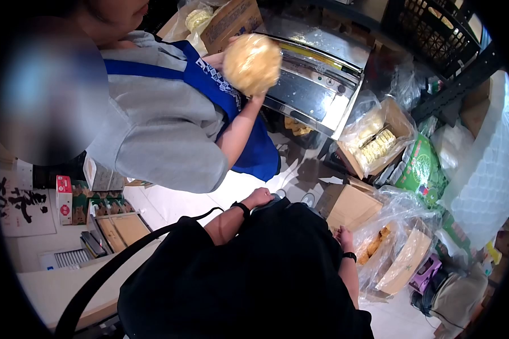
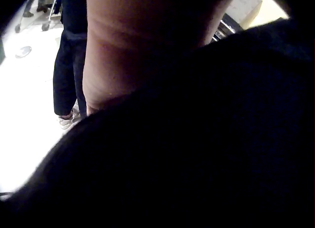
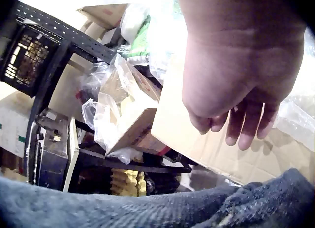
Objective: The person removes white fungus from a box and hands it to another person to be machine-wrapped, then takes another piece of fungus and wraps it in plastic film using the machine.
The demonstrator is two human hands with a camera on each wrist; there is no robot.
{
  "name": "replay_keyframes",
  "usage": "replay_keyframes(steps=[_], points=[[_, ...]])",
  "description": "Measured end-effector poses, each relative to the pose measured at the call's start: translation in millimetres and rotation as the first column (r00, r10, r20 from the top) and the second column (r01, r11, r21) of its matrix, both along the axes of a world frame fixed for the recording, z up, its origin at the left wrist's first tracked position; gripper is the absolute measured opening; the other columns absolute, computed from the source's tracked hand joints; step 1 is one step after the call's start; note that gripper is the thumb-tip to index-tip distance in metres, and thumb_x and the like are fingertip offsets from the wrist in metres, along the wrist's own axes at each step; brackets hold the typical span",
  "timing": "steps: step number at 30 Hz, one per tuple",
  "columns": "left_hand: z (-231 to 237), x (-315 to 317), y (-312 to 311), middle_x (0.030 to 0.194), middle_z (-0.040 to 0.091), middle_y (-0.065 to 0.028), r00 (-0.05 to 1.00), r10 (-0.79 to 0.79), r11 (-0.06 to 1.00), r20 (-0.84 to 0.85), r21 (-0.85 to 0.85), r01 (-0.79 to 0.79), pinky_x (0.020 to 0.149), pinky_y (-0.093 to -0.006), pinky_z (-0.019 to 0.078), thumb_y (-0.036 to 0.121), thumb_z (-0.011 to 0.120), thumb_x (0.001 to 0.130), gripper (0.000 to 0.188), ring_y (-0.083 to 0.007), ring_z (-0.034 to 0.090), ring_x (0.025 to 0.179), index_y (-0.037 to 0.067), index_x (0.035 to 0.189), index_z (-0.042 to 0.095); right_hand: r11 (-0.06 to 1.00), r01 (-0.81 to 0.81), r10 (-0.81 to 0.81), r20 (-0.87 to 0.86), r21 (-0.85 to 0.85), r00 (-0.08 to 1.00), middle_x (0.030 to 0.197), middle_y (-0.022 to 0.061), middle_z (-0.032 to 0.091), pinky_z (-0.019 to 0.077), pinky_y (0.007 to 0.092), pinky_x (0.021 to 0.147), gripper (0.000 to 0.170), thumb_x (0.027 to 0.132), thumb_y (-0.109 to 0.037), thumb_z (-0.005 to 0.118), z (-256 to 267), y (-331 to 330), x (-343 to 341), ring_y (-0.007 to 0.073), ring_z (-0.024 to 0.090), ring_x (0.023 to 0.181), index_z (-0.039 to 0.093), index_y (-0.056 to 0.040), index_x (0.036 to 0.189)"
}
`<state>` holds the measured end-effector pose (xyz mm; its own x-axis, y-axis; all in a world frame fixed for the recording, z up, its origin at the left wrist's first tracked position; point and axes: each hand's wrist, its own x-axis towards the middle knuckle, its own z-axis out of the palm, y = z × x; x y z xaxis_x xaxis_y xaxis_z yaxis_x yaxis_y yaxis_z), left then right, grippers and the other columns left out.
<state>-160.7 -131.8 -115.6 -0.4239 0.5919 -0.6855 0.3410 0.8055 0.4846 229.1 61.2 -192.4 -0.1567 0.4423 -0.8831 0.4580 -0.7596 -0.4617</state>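
Note:
My left hand [image 1: 259,198] is low in front of my dark clothing, fingers loosely bent, and no object shows in it. Dark cloth covers most of that hand in the left wrist view, where chiefly the wrist is visible. My right hand [image 3: 241,115] hangs with relaxed, slightly bent fingers and holds nothing. It is nearest to an open cardboard box [image 3: 211,149], its fingers overlapping the box flap in the right wrist view. In the head view that box has a clear plastic liner [image 1: 401,209] and golden-brown pieces [image 1: 374,244] inside.
To my left a person in a grey shirt [image 1: 164,113] and blue apron holds a round, tan, shiny plastic-wrapped bundle [image 1: 253,65]. A metal-topped machine [image 1: 311,90] stands beyond. A box of yellowish packs [image 1: 377,146], a green bag [image 1: 421,169] and a black crate [image 1: 430,34] line the right.

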Motion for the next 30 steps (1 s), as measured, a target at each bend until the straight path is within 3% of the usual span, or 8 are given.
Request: replay_keyframes(steps=[6,11,16,17,21,26,27,30], points=[[3.9,-7.0,-3.8,0.084,0.066,-0.0143,1.000,-0.022,1.000,0.003,-0.001,0.022,0.075,-0.0358,0.0493,0.037,0.066,0.074,0.032,-0.0288,0.063,0.083,0.005,0.081,0.065,0.999,0.000,-0.002,0.035,0.044,0.999,0.072,0.0021,0.062,0.0442,0.0258,0.057,0.026,0.088,-0.031,0.052,1.9,-16.3,-4.7,0.0127,0.059,0.064,0.060,-0.0068,0.084],[0.9,-20.1,-10.7,0.084,0.066,-0.0146,0.991,-0.129,0.992,-0.019,-0.001,0.129,0.076,-0.0356,0.0494,0.038,0.066,0.073,0.033,-0.0285,0.063,0.084,0.006,0.081,0.066,0.990,0.133,-0.136,0.077,0.041,0.988,0.081,0.0028,0.062,0.0458,0.0273,0.057,0.023,0.087,-0.028,0.054,17.2,-53.3,-9.7,0.0130,0.061,0.067,0.059,-0.0057,0.090],[-2.5,-34.6,-21.4,0.089,0.067,-0.0148,0.979,-0.197,0.980,0.044,0.011,0.197,0.078,-0.0360,0.0494,0.038,0.066,0.073,0.033,-0.0276,0.064,0.087,0.007,0.081,0.066,0.972,0.229,-0.232,0.047,0.053,0.972,0.078,0.0014,0.061,0.0443,0.0275,0.055,0.021,0.087,-0.027,0.054,23.4,-113.5,-7.9,0.0121,0.059,0.065,0.058,-0.0074,0.090],[-7.7,-35.2,-22.5,0.087,0.067,-0.0147,0.976,-0.218,0.976,0.020,0.009,0.217,0.078,-0.0363,0.0494,0.037,0.067,0.072,0.032,-0.0277,0.064,0.086,0.007,0.081,0.066,0.962,0.272,-0.271,-0.051,0.011,0.961,0.076,0.0014,0.061,0.0429,0.0274,0.053,0.020,0.087,-0.028,0.054,-1.8,-128.9,6.8,0.0117,0.059,0.064,0.058,-0.0079,0.088],[-15.6,-40.1,-24.2,0.086,0.067,-0.0140,0.958,-0.256,0.967,0.126,0.029,0.255,0.076,-0.0371,0.0490,0.035,0.067,0.073,0.029,-0.0286,0.063,0.085,0.007,0.081,0.066,0.928,0.370,-0.372,0.089,0.036,0.924,0.074,0.0013,0.060,0.0415,0.0267,0.052,0.021,0.087,-0.028,0.054,37.3,-168.6,-2.4,0.0116,0.058,0.063,0.057,-0.0076,0.085],[-25.9,-35.9,-30.4,0.080,0.066,-0.0157,0.897,-0.415,0.910,0.154,0.075,0.408,0.070,-0.0371,0.0486,0.040,0.064,0.075,0.036,-0.0292,0.064,0.078,0.004,0.080,0.066,0.898,0.430,-0.435,0.045,0.098,0.899,0.070,0.0016,0.058,0.0411,0.0254,0.052,0.022,0.087,-0.028,0.054,38.1,-219.7,17.0,0.0114,0.056,0.059,0.058,-0.0090,0.078],[-16.9,-33.0,-29.0,0.077,0.066,-0.0151,0.912,-0.401,0.915,0.088,0.083,0.395,0.068,-0.0371,0.0485,0.038,0.064,0.075,0.035,-0.0292,0.064,0.076,0.003,0.076,0.066,0.874,0.463,-0.479,0.096,0.149,0.873,0.072,0.0034,0.061,0.0389,0.0223,0.046,0.021,0.087,-0.025,0.056,50.9,-223.9,9.7,0.0113,0.057,0.058,0.060,-0.0052,0.082],[-15.3,-33.8,-28.3,0.079,0.066,-0.0157,0.908,-0.401,0.913,0.119,0.134,0.386,0.069,-0.0357,0.0488,0.039,0.064,0.073,0.037,-0.0276,0.064,0.076,0.002,0.077,0.066,0.888,0.446,-0.458,0.153,0.110,0.876,0.075,0.0045,0.062,0.0405,0.0231,0.048,0.027,0.087,-0.029,0.058,63.0,-222.4,3.4,0.0121,0.058,0.060,0.063,-0.0018,0.087]])
